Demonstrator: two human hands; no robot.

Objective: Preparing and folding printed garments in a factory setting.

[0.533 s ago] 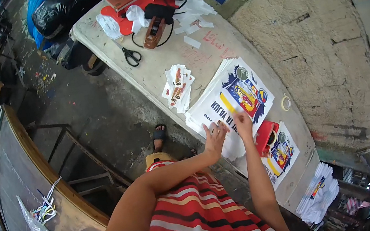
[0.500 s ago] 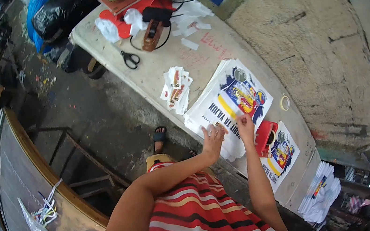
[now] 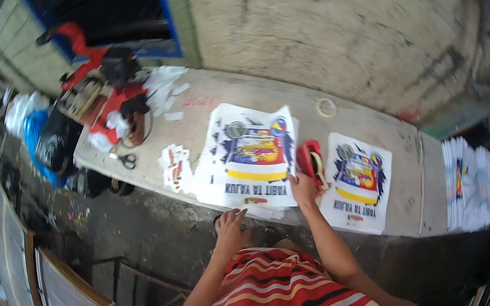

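Your left hand (image 3: 229, 229) is at the near edge of the printed sheet (image 3: 252, 158) on the counter (image 3: 407, 193); I can't tell whether it grips. Your right hand (image 3: 304, 190) pinches the sheet's right edge. Positioning it seems the step; the next move calls for even support. Dark capitals (image 3: 259, 188), upside down to you, mark it and the second sheet (image 3: 357, 181).

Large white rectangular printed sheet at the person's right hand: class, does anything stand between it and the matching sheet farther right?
Yes. On the pale table, the red tape dispenser stands between the printed sheet and the matching sheet, just beyond the right hand.
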